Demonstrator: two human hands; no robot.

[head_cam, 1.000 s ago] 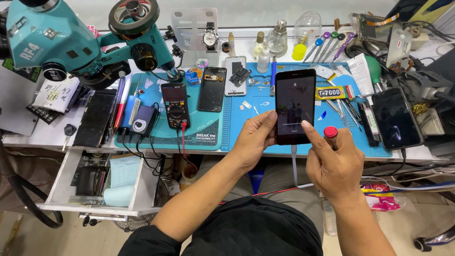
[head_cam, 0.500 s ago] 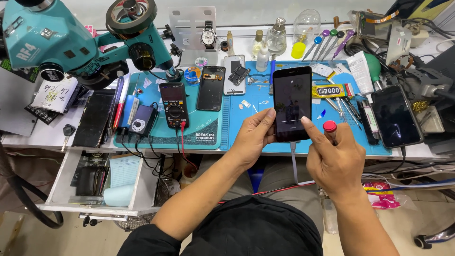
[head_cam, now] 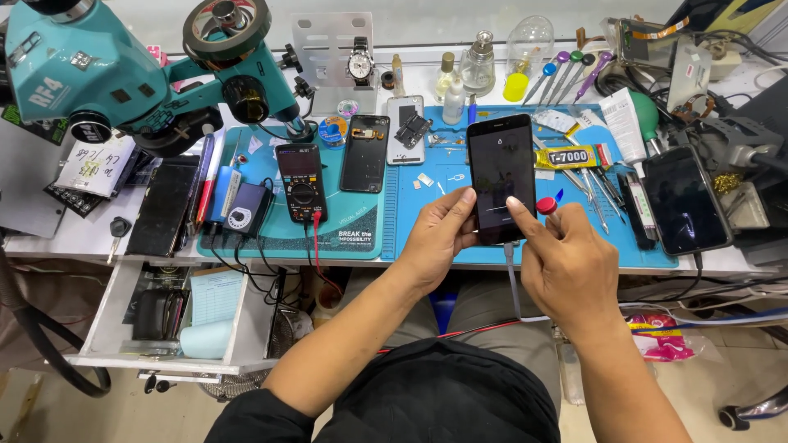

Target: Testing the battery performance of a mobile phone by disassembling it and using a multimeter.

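My left hand (head_cam: pixel 439 238) grips a black smartphone (head_cam: pixel 499 168) by its lower left edge and holds it upright over a blue work mat (head_cam: pixel 410 221). The phone's screen is dark with a faint display. My right hand (head_cam: pixel 566 267) has its index finger stretched out, with the tip touching the lower part of the screen. A grey cable (head_cam: pixel 514 279) hangs from the bottom of the phone toward my lap. A small red cap (head_cam: pixel 546 205) sits on the mat just right of my right index finger.
A teal microscope (head_cam: pixel 139 74) stands at the back left. A multimeter (head_cam: pixel 300 182), two opened phones (head_cam: pixel 365 152), a glue tube (head_cam: pixel 570 156), tweezers, bottles and a dark tablet (head_cam: pixel 685 201) crowd the bench. An open drawer (head_cam: pixel 176 312) juts out at the lower left.
My right index finger has slid down the phone's screen, from its middle to its lower part. My left hand keeps the same grip.
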